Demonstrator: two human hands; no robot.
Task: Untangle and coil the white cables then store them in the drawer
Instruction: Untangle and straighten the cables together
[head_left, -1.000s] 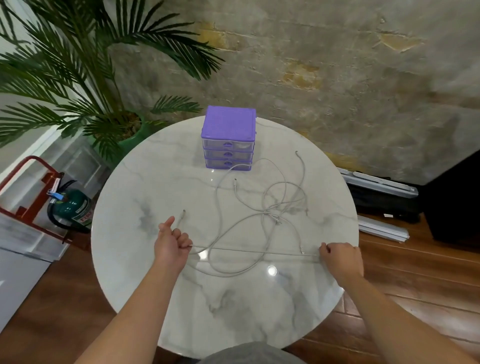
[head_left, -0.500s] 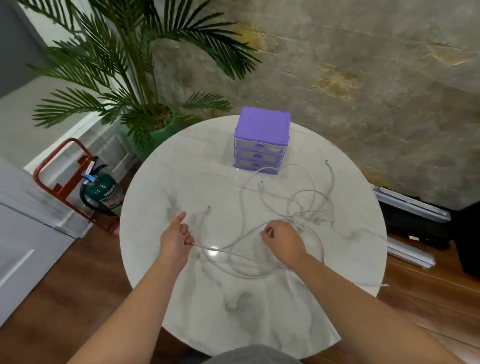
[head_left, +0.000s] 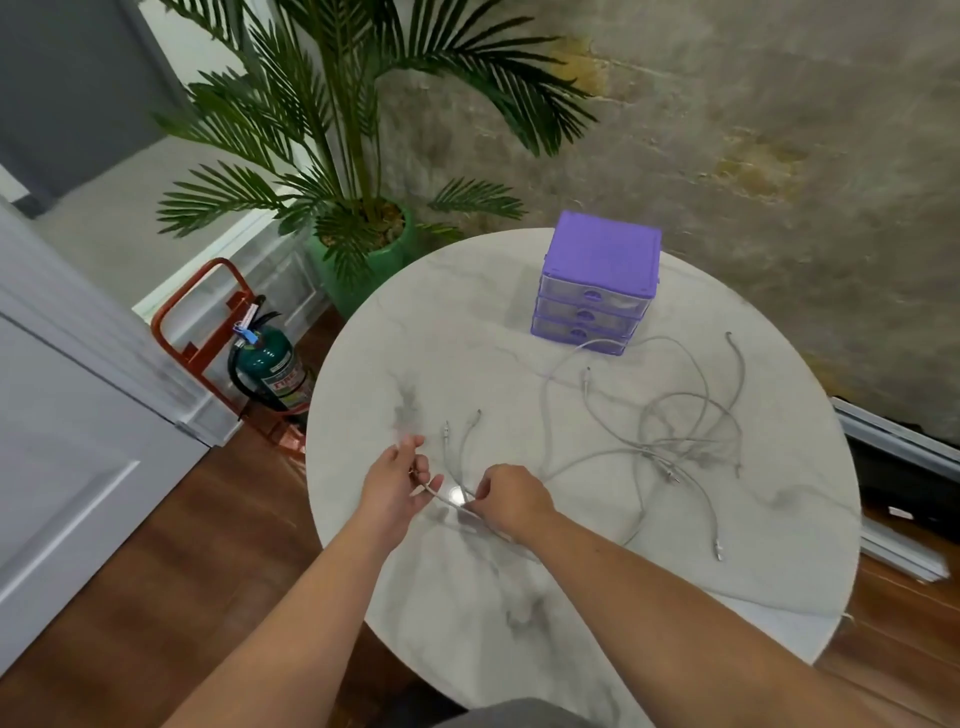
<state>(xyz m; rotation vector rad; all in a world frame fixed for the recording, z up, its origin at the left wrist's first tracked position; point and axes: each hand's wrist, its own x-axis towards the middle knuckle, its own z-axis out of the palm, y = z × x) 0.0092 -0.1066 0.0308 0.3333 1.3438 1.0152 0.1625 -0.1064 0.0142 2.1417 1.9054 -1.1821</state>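
Head view: the right hand (head_left: 506, 499) hides part of the white cable (head_left: 451, 500) it pinches; the left hand (head_left: 396, 486) grips the same strand close by, fingers curled round it. That strand runs roughly left to right between the hands, two free ends pointing away toward the wall. The remaining tangle (head_left: 675, 441) lies right of centre on the marble table (head_left: 545, 623). The purple drawer unit (head_left: 597, 283) stands at the far edge, drawers closed. The fire extinguisher (head_left: 267, 366) label is unreadable.
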